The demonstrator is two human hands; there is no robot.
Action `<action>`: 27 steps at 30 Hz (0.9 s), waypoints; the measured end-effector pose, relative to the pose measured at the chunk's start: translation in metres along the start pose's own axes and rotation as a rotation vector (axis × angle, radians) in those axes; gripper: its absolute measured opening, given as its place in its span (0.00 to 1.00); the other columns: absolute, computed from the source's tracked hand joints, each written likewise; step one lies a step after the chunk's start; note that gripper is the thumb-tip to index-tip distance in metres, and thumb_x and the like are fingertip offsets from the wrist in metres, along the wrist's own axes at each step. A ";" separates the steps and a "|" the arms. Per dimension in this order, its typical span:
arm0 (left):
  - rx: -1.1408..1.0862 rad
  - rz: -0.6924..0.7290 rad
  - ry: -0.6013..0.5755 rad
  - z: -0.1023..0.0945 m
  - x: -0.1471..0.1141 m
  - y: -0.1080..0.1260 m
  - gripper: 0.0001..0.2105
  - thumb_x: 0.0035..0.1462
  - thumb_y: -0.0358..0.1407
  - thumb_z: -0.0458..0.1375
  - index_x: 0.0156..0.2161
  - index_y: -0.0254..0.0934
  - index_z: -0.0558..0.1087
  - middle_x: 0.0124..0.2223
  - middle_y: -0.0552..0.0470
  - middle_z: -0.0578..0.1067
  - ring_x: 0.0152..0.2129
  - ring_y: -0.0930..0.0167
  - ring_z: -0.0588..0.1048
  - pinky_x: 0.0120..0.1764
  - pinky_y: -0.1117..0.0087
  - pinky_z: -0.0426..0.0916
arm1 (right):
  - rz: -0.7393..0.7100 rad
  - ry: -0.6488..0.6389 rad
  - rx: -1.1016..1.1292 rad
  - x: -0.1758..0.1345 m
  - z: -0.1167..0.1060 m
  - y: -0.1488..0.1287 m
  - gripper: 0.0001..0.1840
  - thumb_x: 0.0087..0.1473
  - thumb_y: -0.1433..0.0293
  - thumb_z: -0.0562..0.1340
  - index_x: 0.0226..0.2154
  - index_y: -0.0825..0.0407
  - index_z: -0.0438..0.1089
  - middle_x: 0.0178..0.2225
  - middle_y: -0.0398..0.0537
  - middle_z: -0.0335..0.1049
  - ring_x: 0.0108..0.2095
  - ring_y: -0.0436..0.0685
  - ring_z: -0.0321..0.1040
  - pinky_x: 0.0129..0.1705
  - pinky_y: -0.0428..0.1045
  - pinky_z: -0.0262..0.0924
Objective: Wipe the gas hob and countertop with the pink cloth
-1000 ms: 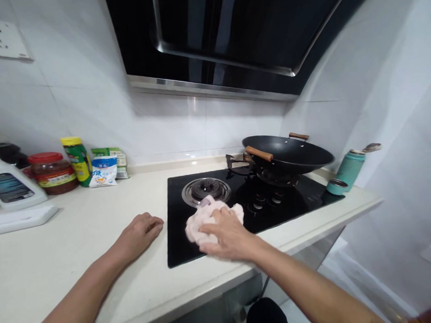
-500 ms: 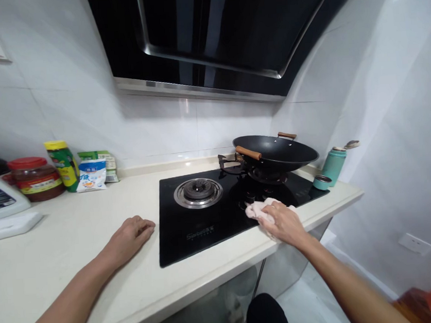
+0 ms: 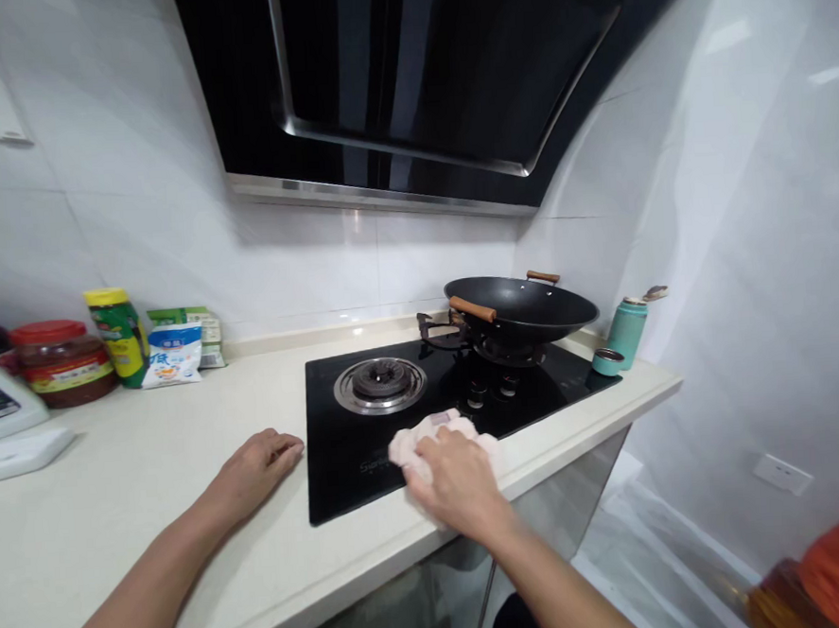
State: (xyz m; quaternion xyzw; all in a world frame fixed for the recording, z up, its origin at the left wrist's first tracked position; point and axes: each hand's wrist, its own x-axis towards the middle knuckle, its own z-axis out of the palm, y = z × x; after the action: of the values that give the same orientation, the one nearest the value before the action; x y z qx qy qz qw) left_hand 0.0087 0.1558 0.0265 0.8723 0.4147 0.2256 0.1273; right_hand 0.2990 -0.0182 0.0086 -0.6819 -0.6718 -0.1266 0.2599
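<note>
My right hand (image 3: 455, 475) presses a pale pink cloth (image 3: 408, 445) onto the front of the black glass gas hob (image 3: 341, 480), its fingers bent over the bunched fabric. Part of the lettering on the glass is hidden by the cloth. My left hand (image 3: 262, 468) rests on the pale countertop (image 3: 138, 483) beside the hob's left edge, fingers curled together and nothing seen in them. A bare burner (image 3: 381, 383) with a metal ring lies behind the cloth. Two control knobs (image 3: 476, 393) stand to its right.
A black wok (image 3: 525, 309) with wooden handles sits on the right burner, beside a removed pan support (image 3: 441, 330). A green bottle (image 3: 628, 332) and small cup (image 3: 608, 361) stand at the right. Jars (image 3: 67, 364) and packets (image 3: 173, 353) line the left wall. The range hood (image 3: 406, 87) overhangs.
My right hand has slid the cloth leftward along the hob's front, away from the knobs, which now show. My left hand stays on the countertop. The view has shifted slightly.
</note>
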 end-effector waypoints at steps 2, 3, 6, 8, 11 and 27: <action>-0.033 -0.013 0.007 -0.001 -0.001 0.001 0.23 0.62 0.55 0.50 0.41 0.40 0.79 0.41 0.45 0.79 0.40 0.60 0.76 0.45 0.62 0.69 | -0.058 -0.042 0.035 0.012 0.009 -0.037 0.17 0.58 0.53 0.59 0.41 0.46 0.74 0.40 0.54 0.70 0.41 0.65 0.66 0.42 0.60 0.60; -0.059 -0.015 0.011 -0.002 -0.002 0.002 0.24 0.61 0.55 0.50 0.42 0.40 0.79 0.41 0.46 0.79 0.40 0.60 0.77 0.46 0.62 0.69 | -0.084 -0.069 0.056 0.018 0.013 -0.053 0.19 0.58 0.52 0.59 0.42 0.46 0.74 0.41 0.54 0.70 0.42 0.66 0.65 0.44 0.62 0.60; -0.160 -0.002 0.041 -0.004 -0.003 0.008 0.25 0.60 0.58 0.52 0.43 0.40 0.79 0.43 0.47 0.80 0.43 0.60 0.76 0.47 0.63 0.69 | -0.155 -0.117 0.164 0.036 0.022 -0.088 0.23 0.58 0.48 0.58 0.45 0.44 0.74 0.45 0.53 0.68 0.46 0.67 0.63 0.49 0.66 0.58; -0.217 0.018 0.062 -0.005 -0.004 0.013 0.25 0.59 0.59 0.53 0.44 0.40 0.79 0.45 0.47 0.80 0.44 0.60 0.76 0.48 0.64 0.70 | -0.228 -0.120 0.284 0.044 0.021 -0.090 0.26 0.57 0.46 0.59 0.52 0.40 0.71 0.52 0.52 0.65 0.50 0.67 0.61 0.52 0.65 0.56; -0.246 0.032 0.041 -0.005 -0.006 0.018 0.26 0.59 0.59 0.52 0.45 0.41 0.79 0.46 0.47 0.79 0.44 0.60 0.76 0.47 0.63 0.70 | -0.261 0.012 0.430 0.044 0.012 -0.051 0.29 0.56 0.52 0.64 0.59 0.37 0.66 0.59 0.49 0.59 0.55 0.64 0.59 0.55 0.60 0.55; -0.262 -0.012 -0.104 -0.003 -0.003 0.020 0.21 0.61 0.56 0.54 0.46 0.45 0.79 0.48 0.50 0.79 0.45 0.60 0.76 0.47 0.65 0.71 | 0.278 -0.005 0.580 0.060 -0.011 0.253 0.31 0.52 0.65 0.62 0.59 0.45 0.66 0.55 0.49 0.72 0.53 0.59 0.69 0.55 0.56 0.63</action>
State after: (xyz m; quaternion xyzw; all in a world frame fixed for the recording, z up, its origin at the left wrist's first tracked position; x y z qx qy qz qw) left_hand 0.0185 0.1418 0.0368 0.8562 0.3798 0.2314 0.2630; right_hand 0.5532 0.0362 0.0024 -0.6649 -0.5812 0.1086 0.4565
